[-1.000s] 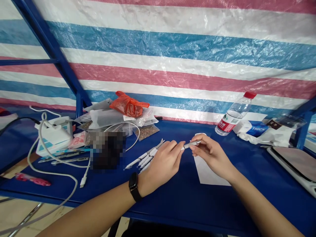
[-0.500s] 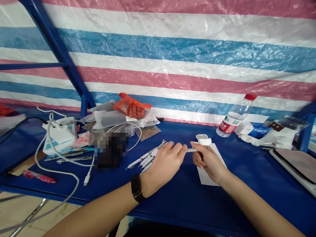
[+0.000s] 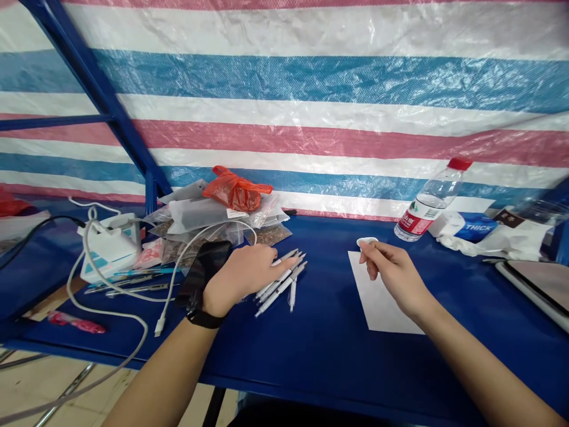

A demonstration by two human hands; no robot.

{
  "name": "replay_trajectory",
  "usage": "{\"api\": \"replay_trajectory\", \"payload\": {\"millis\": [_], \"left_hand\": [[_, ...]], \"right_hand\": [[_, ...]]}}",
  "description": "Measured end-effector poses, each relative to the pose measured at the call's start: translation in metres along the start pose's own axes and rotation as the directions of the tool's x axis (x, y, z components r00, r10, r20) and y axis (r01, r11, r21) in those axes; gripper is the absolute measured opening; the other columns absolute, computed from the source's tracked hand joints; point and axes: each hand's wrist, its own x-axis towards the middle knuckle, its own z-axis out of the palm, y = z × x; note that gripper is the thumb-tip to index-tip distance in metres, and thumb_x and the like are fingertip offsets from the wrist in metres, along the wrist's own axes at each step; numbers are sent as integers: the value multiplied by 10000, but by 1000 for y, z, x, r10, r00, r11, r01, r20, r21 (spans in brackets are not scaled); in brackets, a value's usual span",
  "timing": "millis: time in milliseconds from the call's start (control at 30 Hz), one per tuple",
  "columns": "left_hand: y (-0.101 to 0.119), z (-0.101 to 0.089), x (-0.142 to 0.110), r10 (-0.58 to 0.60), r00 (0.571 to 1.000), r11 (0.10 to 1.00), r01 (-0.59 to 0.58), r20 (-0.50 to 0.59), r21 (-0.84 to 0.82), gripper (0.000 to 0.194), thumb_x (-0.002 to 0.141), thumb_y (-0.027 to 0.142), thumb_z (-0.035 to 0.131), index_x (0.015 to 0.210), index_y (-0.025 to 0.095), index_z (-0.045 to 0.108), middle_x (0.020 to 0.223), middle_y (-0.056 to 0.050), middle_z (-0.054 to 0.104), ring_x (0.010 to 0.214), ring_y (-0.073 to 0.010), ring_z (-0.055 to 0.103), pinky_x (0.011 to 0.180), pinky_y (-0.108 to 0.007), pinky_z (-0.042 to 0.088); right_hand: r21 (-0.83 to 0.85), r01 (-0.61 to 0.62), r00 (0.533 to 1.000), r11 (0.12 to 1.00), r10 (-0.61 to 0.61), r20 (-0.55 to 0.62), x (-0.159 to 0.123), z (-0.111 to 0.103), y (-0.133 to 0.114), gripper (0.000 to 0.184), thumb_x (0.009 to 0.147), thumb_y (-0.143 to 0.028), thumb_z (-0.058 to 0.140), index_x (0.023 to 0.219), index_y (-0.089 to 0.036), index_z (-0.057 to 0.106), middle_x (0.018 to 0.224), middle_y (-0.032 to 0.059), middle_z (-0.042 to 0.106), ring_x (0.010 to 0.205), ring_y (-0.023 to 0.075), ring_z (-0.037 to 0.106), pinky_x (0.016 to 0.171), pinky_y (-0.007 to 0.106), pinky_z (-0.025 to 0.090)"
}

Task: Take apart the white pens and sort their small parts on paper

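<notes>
My left hand (image 3: 244, 273) lies over a bundle of white pens (image 3: 280, 287) on the blue table (image 3: 329, 350), its fingertips touching them. A black rectangular object (image 3: 203, 273) sits just past my left wrist. My right hand (image 3: 393, 276) hangs over a white paper sheet (image 3: 380, 296), its thumb and fingertips drawn together. Whether they pinch anything is hidden. Just beyond those fingertips is a small white oval piece (image 3: 367, 241).
A plastic water bottle (image 3: 429, 204) and a white-and-blue packet (image 3: 464, 225) stand at the back right, with a tablet (image 3: 533, 284) at the right edge. Clear sachets and an orange bag (image 3: 235, 190) are heaped at the back. A white charger (image 3: 109, 249) and cable lie left.
My left hand has moved left and now lies over the white pens. The metal-tipped pen held between my hands earlier no longer shows there. My right hand has drawn back slightly.
</notes>
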Motion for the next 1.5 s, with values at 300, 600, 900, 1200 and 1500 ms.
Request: {"api": "replay_trajectory", "payload": {"millis": [300, 600, 900, 1200, 1500], "left_hand": [[26, 21, 3, 1, 999, 998, -3, 33, 62, 367, 874, 338, 549, 1151, 100, 584, 1075, -214, 716, 1004, -388, 723, 785, -430, 546], [21, 30, 18, 88, 995, 946, -98, -45, -308, 74, 819, 137, 497, 799, 195, 539, 798, -85, 702, 744, -273, 722, 639, -337, 506], [52, 31, 12, 128, 872, -34, -472, -472, -881, 211, 897, 376, 653, 905, 198, 538, 605, 39, 595, 538, -121, 580, 578, -258, 500], [70, 62, 6, 136, 920, 20, -373, -367, -928, 303, 835, 439, 758, 840, 196, 578, 621, 26, 636, 608, -161, 660, 686, -321, 575], [69, 60, 9, 140, 943, -94, -290, -301, -952, 392, 884, 554, 700, 935, 194, 557, 551, 68, 556, 511, -108, 548, 581, -255, 491]], "right_hand": [[-46, 40, 999, 998, -38, 37, 0, 2, 2, 645, 796, -834, 567, 565, -232, 568, 460, -20, 465, 496, 164, 479, 552, 325, 389], [-80, 58, 990, 995, -47, 132, -2, 9, 5, 576, 857, -755, 561, 621, -230, 565, 471, -35, 444, 455, 150, 447, 484, 296, 364], [-127, 342, 847, 931, -246, 471, -32, 41, 6, 382, 832, -447, 764, 1108, -209, 650, 963, 68, 679, 822, 239, 637, 738, 383, 543], [-25, 278, 839, 960, -229, 494, -28, 44, 13, 308, 807, -239, 781, 1096, -227, 677, 1127, 74, 708, 1080, 304, 658, 952, 471, 545], [7, 171, 837, 985, -149, 527, -26, 38, 12, 319, 812, -403, 802, 938, -229, 566, 772, -19, 662, 720, 208, 647, 657, 324, 507]]}}
